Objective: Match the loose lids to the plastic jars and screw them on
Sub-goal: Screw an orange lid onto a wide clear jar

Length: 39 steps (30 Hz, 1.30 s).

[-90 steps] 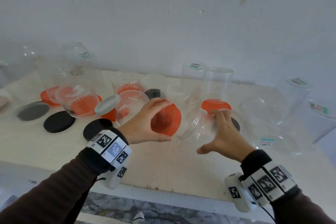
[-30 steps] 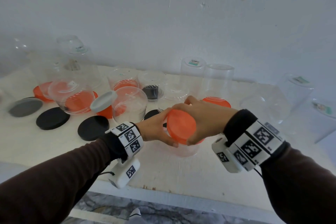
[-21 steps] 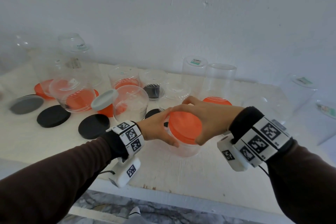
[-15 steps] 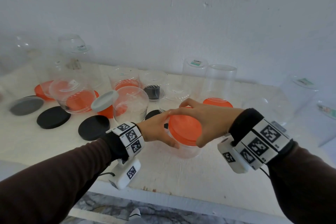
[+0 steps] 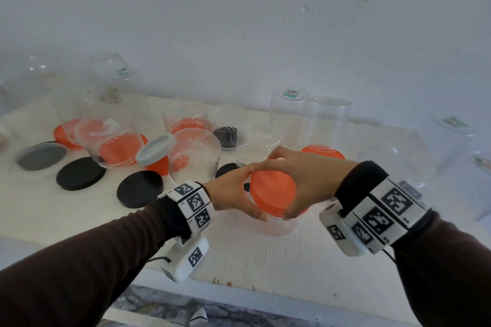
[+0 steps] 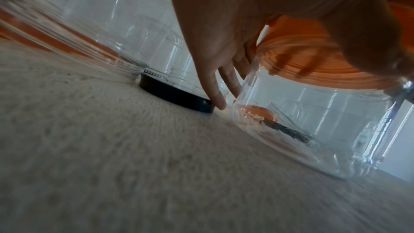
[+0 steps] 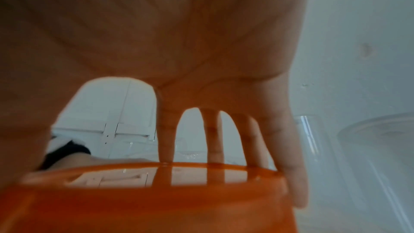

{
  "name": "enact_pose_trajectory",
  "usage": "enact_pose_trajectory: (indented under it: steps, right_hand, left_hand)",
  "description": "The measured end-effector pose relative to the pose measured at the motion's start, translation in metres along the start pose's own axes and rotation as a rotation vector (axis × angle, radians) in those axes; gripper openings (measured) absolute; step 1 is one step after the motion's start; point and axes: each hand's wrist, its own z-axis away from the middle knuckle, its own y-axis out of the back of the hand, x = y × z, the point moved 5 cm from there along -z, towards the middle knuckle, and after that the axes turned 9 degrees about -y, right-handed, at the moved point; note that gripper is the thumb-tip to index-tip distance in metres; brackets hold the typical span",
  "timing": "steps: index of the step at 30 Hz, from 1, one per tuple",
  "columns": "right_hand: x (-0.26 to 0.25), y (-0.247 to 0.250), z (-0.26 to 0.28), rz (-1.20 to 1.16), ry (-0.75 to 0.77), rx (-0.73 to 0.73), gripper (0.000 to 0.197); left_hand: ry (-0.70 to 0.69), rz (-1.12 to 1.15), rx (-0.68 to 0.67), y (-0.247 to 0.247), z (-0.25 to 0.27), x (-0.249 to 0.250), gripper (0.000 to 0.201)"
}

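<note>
A small clear plastic jar (image 5: 276,227) stands upright on the white table (image 5: 66,210), near the front at the middle. An orange lid (image 5: 272,194) sits on its mouth, slightly tilted toward me. My right hand (image 5: 305,180) arches over the lid from the right, fingers and thumb curled round its rim. My left hand (image 5: 231,194) grips the jar from the left, just below the lid. In the left wrist view the fingers (image 6: 215,93) wrap behind the jar (image 6: 313,130) under the orange lid (image 6: 325,72). The right wrist view shows my palm above the orange lid (image 7: 156,201).
Several clear jars stand upside down behind, such as one (image 5: 195,158) at the left and tall ones (image 5: 328,125) by the wall. Loose black lids (image 5: 140,192), a grey lid (image 5: 155,149) and orange lids (image 5: 322,151) lie among them. The table's front edge (image 5: 265,292) is close.
Three seconds ago my left hand held the lid and my right the tipped jar. Since one second ago the lid has come down from a steep tilt onto the jar's mouth.
</note>
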Motion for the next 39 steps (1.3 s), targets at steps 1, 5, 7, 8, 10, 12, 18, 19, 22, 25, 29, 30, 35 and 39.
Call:
enact_pose_trajectory:
  steps: [1,5,7,8,10,12,18,19,22,25,29,30,35,39]
  right_hand:
    - [-0.001,0.000,0.000,0.018,-0.011,0.018,0.091]
    - [-0.002,0.001,-0.001,0.126,-0.121,0.111,0.088]
    - [-0.004,0.000,-0.001,0.192,-0.182,0.157,0.093]
    - [-0.003,-0.001,-0.001,0.210,-0.194,0.161,0.095]
    - [0.001,-0.003,0.000,0.158,-0.164,0.102,0.096]
    - [0.000,-0.002,0.003,0.042,-0.057,-0.008,0.092]
    - [-0.004,-0.001,0.001,0.116,-0.106,0.134,0.083]
    - [-0.005,-0.002,0.001,0.152,-0.152,0.171,0.085]
    - [-0.003,-0.003,0.001,0.159,-0.175,0.136,0.090]
    - [-0.005,-0.001,0.006,0.022,-0.031,-0.045,0.086]
    - [-0.006,0.000,0.006,0.077,-0.069,0.017,0.078]
    - [-0.007,0.000,0.004,0.117,-0.116,0.067,0.078]
    - [-0.007,-0.002,0.003,0.132,-0.177,0.055,0.084]
    - [-0.010,0.001,0.009,0.043,-0.046,-0.069,0.080]
  left_hand:
    - [-0.001,-0.006,0.002,0.000,0.000,0.000,0.084]
    - [0.012,-0.050,0.005,0.001,0.001,0.001,0.087]
    - [0.019,-0.067,0.003,0.002,0.001,0.001,0.091]
    - [0.023,-0.069,0.001,0.001,0.001,0.001,0.093]
    - [0.029,-0.061,-0.001,0.001,0.001,0.000,0.093]
    - [0.024,-0.053,0.006,0.000,0.001,-0.001,0.089]
    - [0.017,-0.068,0.003,0.001,0.001,-0.002,0.091]
    - [0.022,-0.076,-0.002,0.001,0.001,-0.002,0.093]
    - [0.032,-0.080,-0.002,0.001,0.001,-0.002,0.094]
    - [0.010,-0.065,0.010,0.000,0.001,-0.002,0.091]
    - [0.013,-0.063,0.006,0.000,0.002,-0.003,0.091]
    - [0.016,-0.061,0.003,0.001,0.002,-0.003,0.092]
    - [0.037,-0.065,-0.005,0.001,0.003,-0.004,0.100]
    - [0.024,-0.062,0.007,0.000,0.003,-0.004,0.094]
